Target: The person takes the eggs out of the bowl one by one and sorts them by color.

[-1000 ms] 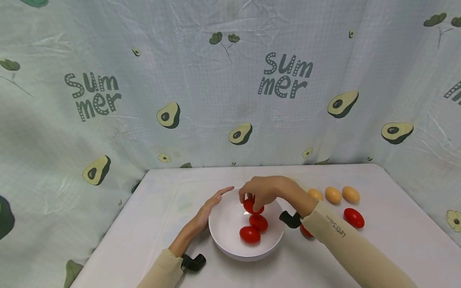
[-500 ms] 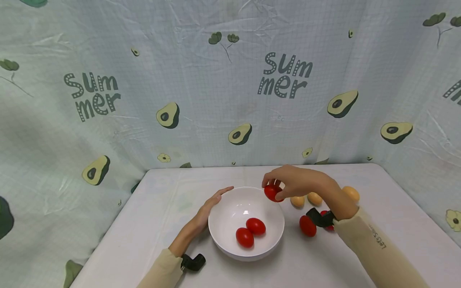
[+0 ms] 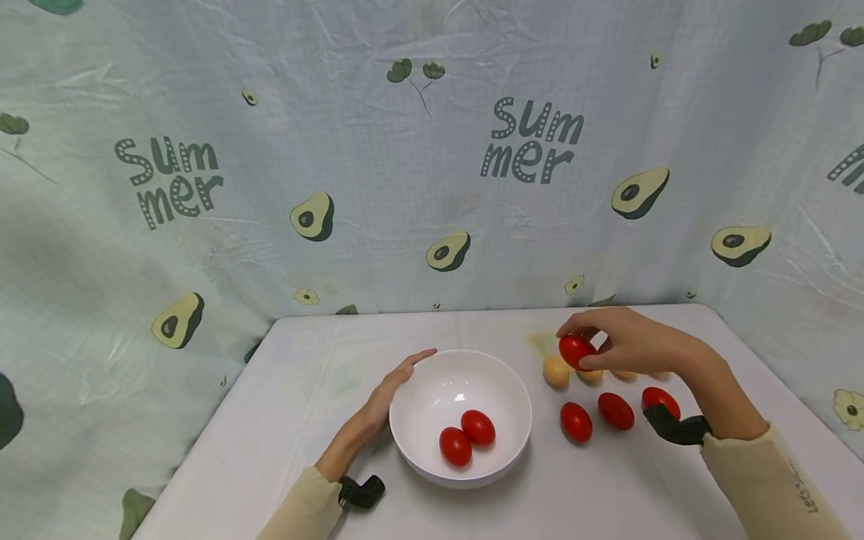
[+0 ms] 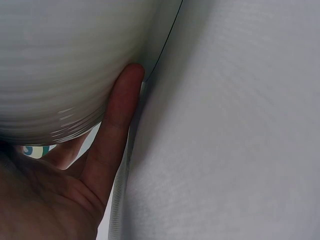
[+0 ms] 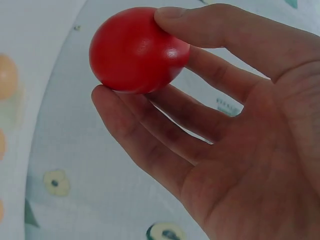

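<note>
My right hand [image 3: 631, 341] holds a red egg [image 3: 576, 352] above the right part of the table. In the right wrist view, that same egg [image 5: 135, 50] is pinched between thumb and fingertips. A white bowl [image 3: 432, 390] stands upright near the table's middle, with two red eggs [image 3: 466, 439] touching each other inside it. My left hand [image 3: 381, 401] rests along the bowl's left side. Up close in the left wrist view, a straight finger [image 4: 117, 120] lies against the outer wall of the bowl [image 4: 65, 65].
Three red eggs [image 3: 616, 411] lie in a loose row right of the bowl. Behind them is a row of several yellow-orange eggs [image 3: 556, 372], partly hidden by my right hand. A patterned cloth [image 3: 378, 165] hangs behind the white table [image 3: 324, 375].
My right hand has lifted a red egg out of the bowl and carried it right, over the yellow-orange eggs. The two eggs left inside have shifted slightly. My left hand stays put.
</note>
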Demonstrator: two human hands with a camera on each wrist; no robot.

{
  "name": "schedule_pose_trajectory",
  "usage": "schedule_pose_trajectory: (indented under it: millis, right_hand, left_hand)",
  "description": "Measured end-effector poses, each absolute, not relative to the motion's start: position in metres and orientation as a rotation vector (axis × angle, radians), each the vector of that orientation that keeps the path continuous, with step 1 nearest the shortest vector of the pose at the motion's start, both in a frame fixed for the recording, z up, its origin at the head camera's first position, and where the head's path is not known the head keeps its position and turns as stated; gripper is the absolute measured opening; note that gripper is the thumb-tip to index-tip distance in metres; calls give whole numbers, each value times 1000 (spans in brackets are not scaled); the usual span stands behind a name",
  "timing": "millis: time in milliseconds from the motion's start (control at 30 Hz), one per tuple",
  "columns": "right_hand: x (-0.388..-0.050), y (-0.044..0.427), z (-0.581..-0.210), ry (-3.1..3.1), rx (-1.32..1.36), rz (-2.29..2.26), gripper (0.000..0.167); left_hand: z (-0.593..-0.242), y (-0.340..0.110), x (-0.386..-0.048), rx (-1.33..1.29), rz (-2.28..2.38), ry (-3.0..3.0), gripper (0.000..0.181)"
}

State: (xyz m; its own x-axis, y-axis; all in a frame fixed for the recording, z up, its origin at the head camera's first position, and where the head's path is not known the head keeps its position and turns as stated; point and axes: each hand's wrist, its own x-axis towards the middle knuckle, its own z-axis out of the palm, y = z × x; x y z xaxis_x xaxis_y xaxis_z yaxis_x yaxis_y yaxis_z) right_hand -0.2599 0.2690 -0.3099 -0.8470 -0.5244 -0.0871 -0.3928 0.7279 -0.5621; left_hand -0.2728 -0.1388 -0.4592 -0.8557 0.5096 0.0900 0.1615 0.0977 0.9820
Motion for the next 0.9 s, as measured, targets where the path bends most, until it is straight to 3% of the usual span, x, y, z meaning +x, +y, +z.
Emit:
schedule_pose_trajectory:
  millis: [533,900]
  right_hand:
    - [-252,367,-360,2885,-592,-869,45]
    - [-248,404,-375,2909,-409,-793,48]
  left_hand:
    - [-461,-140,-274,673,1825,2105,56]
    - [-460,-138,-273,654,1823,2103,55]
